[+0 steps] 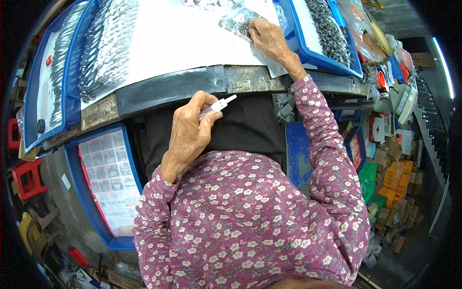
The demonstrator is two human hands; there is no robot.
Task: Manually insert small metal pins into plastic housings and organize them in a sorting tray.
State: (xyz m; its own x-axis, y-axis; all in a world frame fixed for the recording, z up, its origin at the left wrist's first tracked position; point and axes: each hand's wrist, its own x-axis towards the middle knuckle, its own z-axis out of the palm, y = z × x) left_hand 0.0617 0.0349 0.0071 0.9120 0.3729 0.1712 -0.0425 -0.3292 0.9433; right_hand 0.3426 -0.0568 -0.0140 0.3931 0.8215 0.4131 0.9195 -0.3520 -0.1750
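My left hand [188, 129] is closed around a small white plastic part [221, 104] with a narrow tip and tiny holes. It is held just off the near edge of the workbench, its tip pointing up and to the right. My right hand [270, 41] reaches over the bench top. Its thumb and fingers are pinched together at a clear plastic tray or bag [231, 21], where small dark metal pieces [244, 30] lie. What is between those fingertips, if anything, is hidden.
White paper [178, 38] covers the bench. Rows of white plastic parts [115, 43] are stacked at left, beside a blue tray [73, 103] of slim parts. Another blue tray [301, 45] at right holds dark small parts [329, 36]. Below left sits a blue bin [126, 243] with a printed sheet.
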